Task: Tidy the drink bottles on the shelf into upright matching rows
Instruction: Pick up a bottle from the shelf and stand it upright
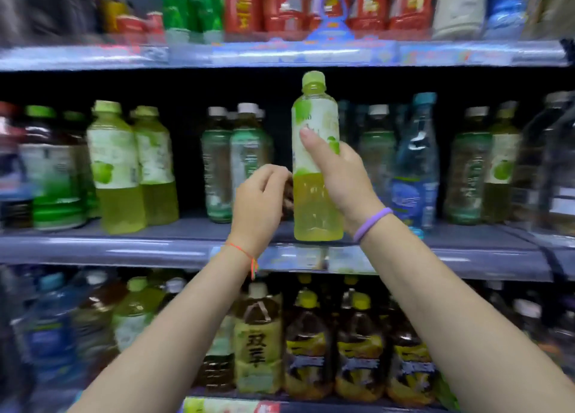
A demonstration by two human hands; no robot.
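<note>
Head view: a green bottle is held upright by the right hand, whose fingers are curled round its label while the thumb side is hidden behind it. Its base hangs just above the front lip of the middle shelf, so it is judged to be lifted, not set down. The left hand sits just left of the bottle's lower half with fingers loosely curled; whether anything is pinched there cannot be told, as blur and a dark patch hide the fingertips.

The task is judged to be partway through. Well left of the fingers, two matching bottles with the same green caps and apple labels stand together upright, and that row is the likely home for the held one. Right of the fingers, a further apple bottle is seen among dark tea bottles, so at least one more appears misplaced. Behind the fingers, clear bottles stand upright in their own group.

The held bottle is slim, clear plastic, filled with pale yellow-green drink, wrapped in a white and green label, and topped by a light green cap.
</note>
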